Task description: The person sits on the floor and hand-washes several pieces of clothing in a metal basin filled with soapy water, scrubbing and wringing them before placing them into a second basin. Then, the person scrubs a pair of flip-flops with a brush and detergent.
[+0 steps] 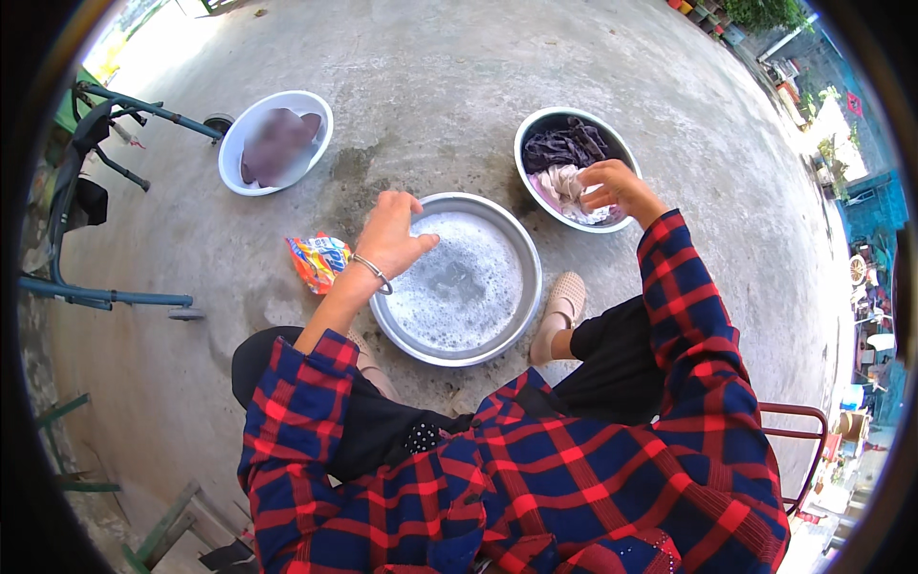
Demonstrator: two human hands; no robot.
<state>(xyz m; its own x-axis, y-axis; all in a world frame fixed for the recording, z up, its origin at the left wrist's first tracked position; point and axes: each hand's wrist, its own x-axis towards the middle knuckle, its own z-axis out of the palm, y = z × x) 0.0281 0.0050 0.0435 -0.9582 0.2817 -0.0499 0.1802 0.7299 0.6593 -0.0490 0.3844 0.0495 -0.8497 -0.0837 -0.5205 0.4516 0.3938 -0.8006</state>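
Metal basin [531, 287]: we see it at the centre of the frame, on the concrete floor, with foamy water [459, 297] inside, the white suds broken by a greyer patch in the middle.
Wheeled frame [143, 298]: blue tubes, black parts and small wheels fill the left edge, well apart from the basin.
Green bars [64, 411]: we find these at the lower left edge.
White tub [251, 122]: upper left of the frame; a mauve cloth [277, 145], partly blurred, lies in it.
Orange packet [320, 260]: crumpled, just beside the basin's left side, close by our left wrist in the view.
Left hand [394, 234]: above the basin's upper left rim, thumb spread away from the bent fingers, with nothing held that we can see; our forearm hides part of the rim, and a bracelet [373, 274] circles the wrist.
Beige shoes [564, 297]: one either side of the basin, the left mostly hidden by our leg.
Second bowl [523, 143]: upper right of centre, with dark cloth [569, 143] and pale cloth [564, 187] in it.
Right hand [617, 187]: over that bowl's right side, fingers loosely curved and parted, nothing visibly gripped; whether they touch the pale cloth, we cannot tell.
Red tube [798, 409]: bent, at our right side, lower right.
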